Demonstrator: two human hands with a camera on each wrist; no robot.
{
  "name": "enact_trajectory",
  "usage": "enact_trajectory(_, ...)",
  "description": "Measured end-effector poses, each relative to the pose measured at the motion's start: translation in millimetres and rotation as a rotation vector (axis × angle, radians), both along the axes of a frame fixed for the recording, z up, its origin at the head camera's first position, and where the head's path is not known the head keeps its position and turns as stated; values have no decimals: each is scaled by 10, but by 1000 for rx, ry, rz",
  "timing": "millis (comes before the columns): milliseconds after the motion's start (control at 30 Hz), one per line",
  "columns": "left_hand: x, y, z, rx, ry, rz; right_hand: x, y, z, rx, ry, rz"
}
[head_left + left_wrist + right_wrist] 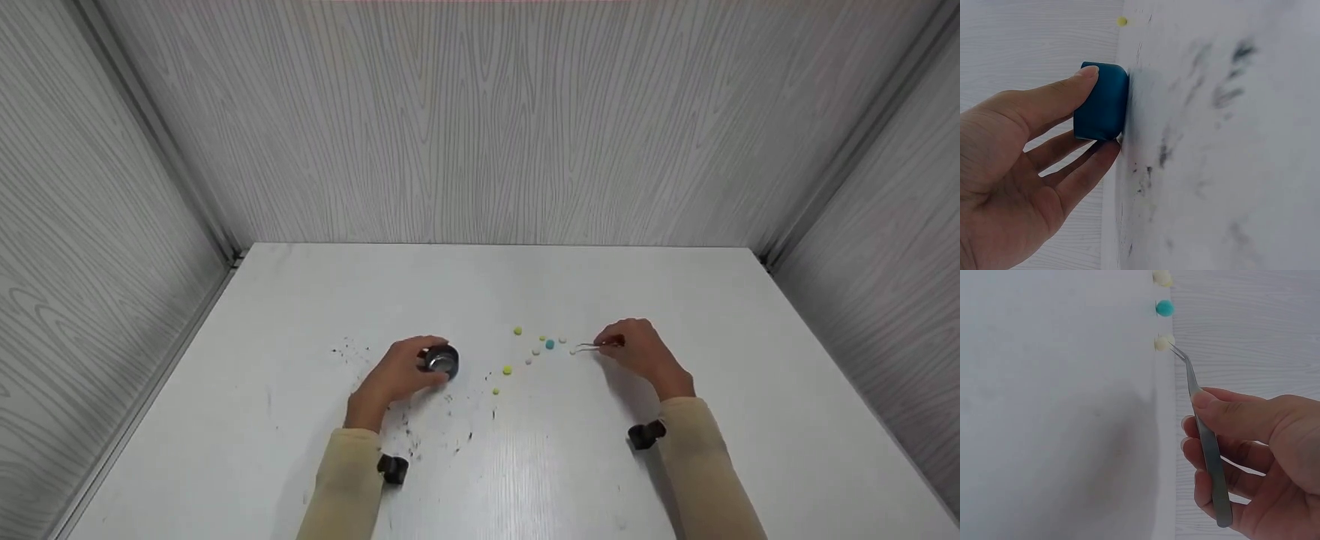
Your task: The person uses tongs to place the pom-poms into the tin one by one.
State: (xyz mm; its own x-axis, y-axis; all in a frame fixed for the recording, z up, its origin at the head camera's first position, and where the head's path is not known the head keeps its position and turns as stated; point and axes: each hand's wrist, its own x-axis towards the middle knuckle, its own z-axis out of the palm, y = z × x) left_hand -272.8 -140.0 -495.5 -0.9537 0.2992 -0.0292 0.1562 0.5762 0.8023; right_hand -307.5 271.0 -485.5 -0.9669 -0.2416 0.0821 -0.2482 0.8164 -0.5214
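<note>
My left hand [401, 371] grips a small round cup [442, 361] between thumb and fingers. In the left wrist view the cup's blue outer wall [1100, 104] stands against the tabletop, and from the head its inside looks metallic. My right hand [639, 351] pinches bent-tip metal tweezers [1211, 458] between thumb and fingers. Their tips are at a small whitish bead [1162, 342]; whether they grip it I cannot tell. Beside it, a turquoise bead [550, 344] lies among several small white and yellow beads.
Two larger yellow beads [507, 370] lie between the hands, nearer the cup. Dark smudges [409, 435] mark the white table [465, 285] around the left hand. Grey wood-grain panels [480, 120] stand at the back and both sides.
</note>
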Motion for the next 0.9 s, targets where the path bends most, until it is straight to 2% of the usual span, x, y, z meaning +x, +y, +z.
enact_trajectory(367, -13, 15, -4, -21, -13, 16, -3, -58, 5, -3, -38, -12)
enact_trajectory(900, -3, 9, -7, -23, 10, 21, 1, -88, -20, 0, -16, -15)
